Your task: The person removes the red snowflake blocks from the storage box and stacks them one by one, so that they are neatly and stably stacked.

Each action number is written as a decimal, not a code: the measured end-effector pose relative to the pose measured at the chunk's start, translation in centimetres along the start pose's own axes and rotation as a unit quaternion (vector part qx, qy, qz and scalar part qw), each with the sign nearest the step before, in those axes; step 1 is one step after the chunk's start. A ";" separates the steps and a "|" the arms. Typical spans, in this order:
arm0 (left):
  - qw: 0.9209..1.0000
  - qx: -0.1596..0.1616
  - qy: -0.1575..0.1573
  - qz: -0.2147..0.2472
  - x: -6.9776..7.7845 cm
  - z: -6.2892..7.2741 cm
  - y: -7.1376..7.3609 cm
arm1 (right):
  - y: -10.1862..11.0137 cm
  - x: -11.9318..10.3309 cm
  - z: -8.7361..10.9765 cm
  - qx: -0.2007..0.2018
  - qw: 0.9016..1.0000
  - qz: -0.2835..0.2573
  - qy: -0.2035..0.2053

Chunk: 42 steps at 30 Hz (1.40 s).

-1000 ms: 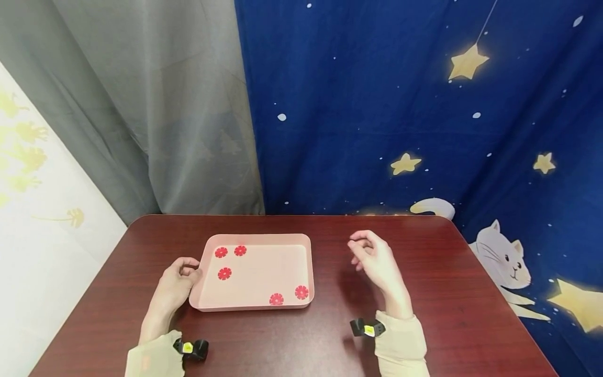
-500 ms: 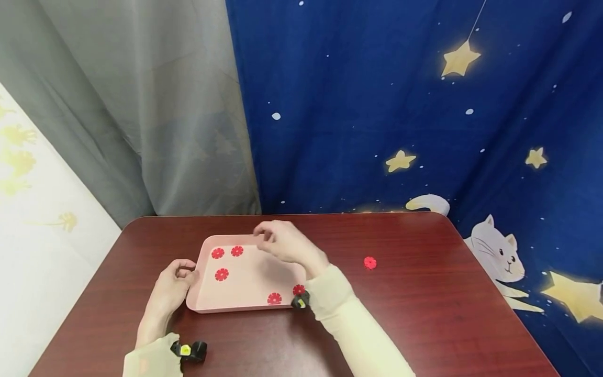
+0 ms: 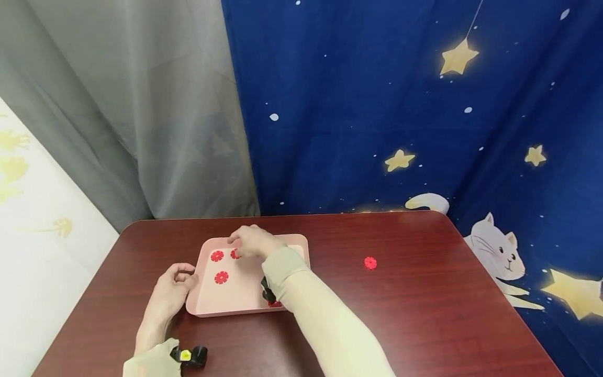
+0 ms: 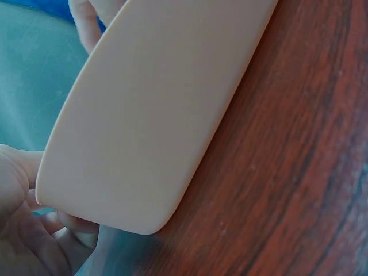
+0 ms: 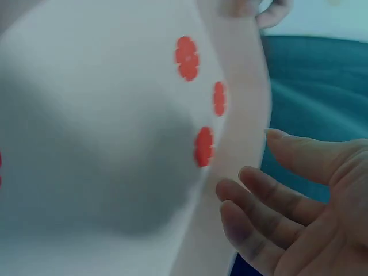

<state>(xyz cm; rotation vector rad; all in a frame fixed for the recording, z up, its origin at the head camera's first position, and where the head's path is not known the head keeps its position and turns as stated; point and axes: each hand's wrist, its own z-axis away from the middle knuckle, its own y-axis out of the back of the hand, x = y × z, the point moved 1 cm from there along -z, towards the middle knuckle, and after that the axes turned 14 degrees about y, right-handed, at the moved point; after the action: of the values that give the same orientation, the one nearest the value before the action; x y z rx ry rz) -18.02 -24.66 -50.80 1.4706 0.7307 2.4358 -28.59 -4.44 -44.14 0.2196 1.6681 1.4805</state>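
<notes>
A pink tray (image 3: 245, 309) lies on the table with several red, notched, flower-like discs in it. My left hand (image 3: 169, 293) pinches the tray's left rim; in the right wrist view its thumb reaches over that rim. Above the tray's far left part hovers my right hand (image 3: 254, 242), fingers apart and nothing between them. It is nearest to one red disc (image 3: 235, 254), which its fingers partly cover in the head view. Two more discs lie close by, a far-left disc (image 3: 217, 256) and a nearer disc (image 3: 221, 277). My right forearm hides the tray's right side.
One red disc (image 3: 370, 263) lies on the brown table (image 3: 424, 314), right of the tray. A grey curtain (image 3: 188, 104) and a blue star-patterned curtain (image 3: 339, 104) hang behind the table's far edge.
My right hand has moved left from the table's right part to over the tray. A red disc now shows on the table where that hand was. My left hand stays on the rim.
</notes>
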 end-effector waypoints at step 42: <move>1.000 0.001 -0.014 0.005 -0.1 -0.1 0.0 | -3.1 0.6 0.9 -0.035 0.968 -0.214 -0.125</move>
<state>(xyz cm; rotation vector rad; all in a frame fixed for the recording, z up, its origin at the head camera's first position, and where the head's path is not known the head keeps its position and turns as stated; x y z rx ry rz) -18.02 -24.75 -50.87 1.5088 0.7214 2.4176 -27.06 -4.25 -47.04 0.0034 1.3534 1.1313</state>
